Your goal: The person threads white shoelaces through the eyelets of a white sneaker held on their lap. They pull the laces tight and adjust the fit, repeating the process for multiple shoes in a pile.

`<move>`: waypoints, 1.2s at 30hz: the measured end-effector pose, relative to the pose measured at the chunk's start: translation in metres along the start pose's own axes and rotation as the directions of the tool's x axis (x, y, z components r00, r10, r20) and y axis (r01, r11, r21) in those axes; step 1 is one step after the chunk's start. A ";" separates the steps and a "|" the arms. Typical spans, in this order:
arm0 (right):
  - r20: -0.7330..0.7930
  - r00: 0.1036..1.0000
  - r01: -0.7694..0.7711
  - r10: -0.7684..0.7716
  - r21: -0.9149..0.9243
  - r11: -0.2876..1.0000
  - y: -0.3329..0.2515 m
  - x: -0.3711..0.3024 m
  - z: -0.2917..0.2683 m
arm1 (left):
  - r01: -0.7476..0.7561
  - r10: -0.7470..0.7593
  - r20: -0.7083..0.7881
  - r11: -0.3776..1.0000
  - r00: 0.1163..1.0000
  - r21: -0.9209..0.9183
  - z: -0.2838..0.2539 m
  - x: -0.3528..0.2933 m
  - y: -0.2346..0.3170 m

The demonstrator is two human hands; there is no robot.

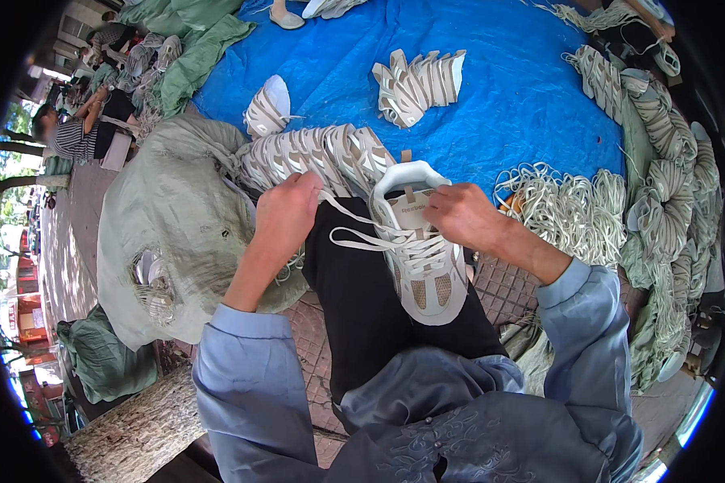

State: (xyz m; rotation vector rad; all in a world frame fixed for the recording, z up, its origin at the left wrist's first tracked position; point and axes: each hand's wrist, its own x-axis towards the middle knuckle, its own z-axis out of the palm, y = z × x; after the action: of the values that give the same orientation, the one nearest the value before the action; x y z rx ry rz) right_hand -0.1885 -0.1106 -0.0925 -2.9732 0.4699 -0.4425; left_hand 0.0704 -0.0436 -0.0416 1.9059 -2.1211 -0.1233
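Note:
A white and beige sneaker (431, 299) rests on my lap, its toe pointing toward me and its collar facing away. White shoelace (354, 241) criss-crosses its front, and loose loops hang off its left side. My left hand (288, 208) is closed on a length of this lace and draws it out to the left of the shoe. At the right edge of the shoe's opening, beside the tongue, my right hand (463, 214) is closed with thumb and forefinger pinching the upper. Whether a lace is also in that pinch is hidden.
A blue tarp (507, 88) carries stacked shoe uppers (417, 87) and a row of laced shoes (314, 153). Bundled white laces (572, 209) lie at my right, near more stacked shoes (660, 177). A large pale sack (169, 209) stands at my left. Other people sit farther off.

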 end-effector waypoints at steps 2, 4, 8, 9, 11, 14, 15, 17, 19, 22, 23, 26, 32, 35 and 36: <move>-0.114 0.993 0.033 -0.025 0.066 0.997 0.002 -0.005 -0.005 | 0.097 -0.089 0.047 0.975 0.995 -0.200 -0.001 0.006 0.000; -0.175 0.984 0.011 0.018 0.165 0.986 -0.002 -0.009 -0.007 | 0.202 -0.169 0.132 0.933 0.977 -0.298 -0.002 0.011 0.000; -0.083 0.982 -0.158 0.171 0.141 0.977 -0.026 -0.015 0.002 | 0.133 -0.116 0.083 0.958 0.990 -0.254 0.002 0.013 0.007; -0.031 0.979 -0.201 0.204 0.061 0.978 -0.030 -0.014 0.007 | 0.094 -0.082 0.063 0.973 0.995 -0.213 0.003 0.011 0.010; 0.006 0.965 -0.260 0.262 0.132 0.956 -0.034 -0.010 0.014 | -0.013 0.011 -0.031 0.997 0.999 -0.077 0.006 0.003 0.021; 0.070 0.919 -0.393 0.387 0.230 0.891 -0.031 -0.002 0.020 | -0.117 0.113 -0.055 0.989 0.992 -0.086 0.015 -0.005 0.042; 0.090 0.909 -0.416 0.407 0.244 0.876 -0.029 0.000 0.021 | -0.147 0.139 -0.069 0.980 0.988 -0.136 0.019 -0.008 0.049; 0.117 0.894 -0.446 0.432 0.309 0.840 -0.024 0.003 0.021 | -0.186 0.186 -0.009 0.971 0.982 -0.149 0.027 -0.009 0.061; 0.143 0.891 -0.449 0.431 0.414 0.791 -0.017 0.002 0.019 | -0.238 0.246 0.028 0.958 0.969 -0.162 0.034 -0.009 0.069; 0.430 0.801 -0.533 0.417 0.829 0.170 -0.001 -0.006 0.015 | -0.262 0.270 0.049 0.956 0.962 -0.133 0.040 -0.009 0.073; 0.456 0.818 -0.511 0.351 0.856 0.079 0.004 -0.010 0.014 | -0.267 0.274 0.052 0.956 0.960 -0.121 0.041 -0.010 0.074; 0.546 0.805 -0.521 0.233 0.838 -0.163 0.016 -0.021 0.015 | -0.295 0.306 0.058 0.944 0.950 -0.149 0.047 -0.015 0.081; 0.452 0.851 -0.427 0.269 0.892 -0.150 0.016 -0.026 0.026 | -0.265 0.266 0.011 0.961 0.964 -0.075 0.077 -0.013 0.106; 0.388 0.851 -0.377 0.353 0.920 -0.104 0.012 -0.032 0.028 | -0.297 0.297 -0.045 0.955 0.954 -0.008 0.084 -0.012 0.110; 0.382 0.855 -0.360 0.350 0.924 -0.130 0.011 -0.033 0.029 | -0.318 0.319 -0.064 0.948 0.946 0.023 0.083 -0.011 0.111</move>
State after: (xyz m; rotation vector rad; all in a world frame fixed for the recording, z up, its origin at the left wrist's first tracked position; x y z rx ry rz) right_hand -0.2129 -0.1096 -0.1303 -1.2380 0.5714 -0.4083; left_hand -0.0571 -0.0292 -0.0948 1.5220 -2.3534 0.0208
